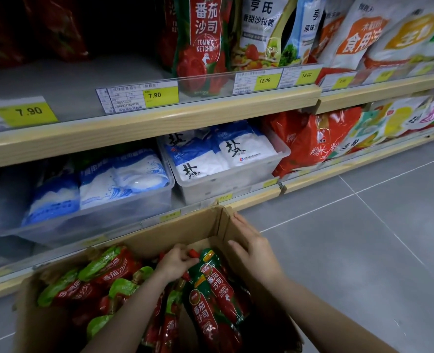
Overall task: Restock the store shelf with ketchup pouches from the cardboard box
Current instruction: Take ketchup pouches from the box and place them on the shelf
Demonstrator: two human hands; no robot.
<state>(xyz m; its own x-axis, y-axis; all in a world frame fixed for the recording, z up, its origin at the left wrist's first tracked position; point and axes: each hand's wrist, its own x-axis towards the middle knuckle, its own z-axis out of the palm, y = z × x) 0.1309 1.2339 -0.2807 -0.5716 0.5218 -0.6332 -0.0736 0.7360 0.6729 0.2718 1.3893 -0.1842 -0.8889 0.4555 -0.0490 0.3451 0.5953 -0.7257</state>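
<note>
In the cardboard box (pixel 175 233), left fingers (pixel 185 257) pinch a ketchup pouch (pixel 215 286); right fingers (pixel 241 222) lie straight.

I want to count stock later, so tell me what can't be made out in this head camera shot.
- Pouch count: the cardboard box is cut off by the bottom edge, and both forearms cover pouches.
- What the left hand pinches: its fingers hide all but a red cap.
- Shelf back at upper left: too dark.
- Small print on the 7.90 price tag: too small and blurred.
- Right hand palm: hidden against the box wall.
</note>
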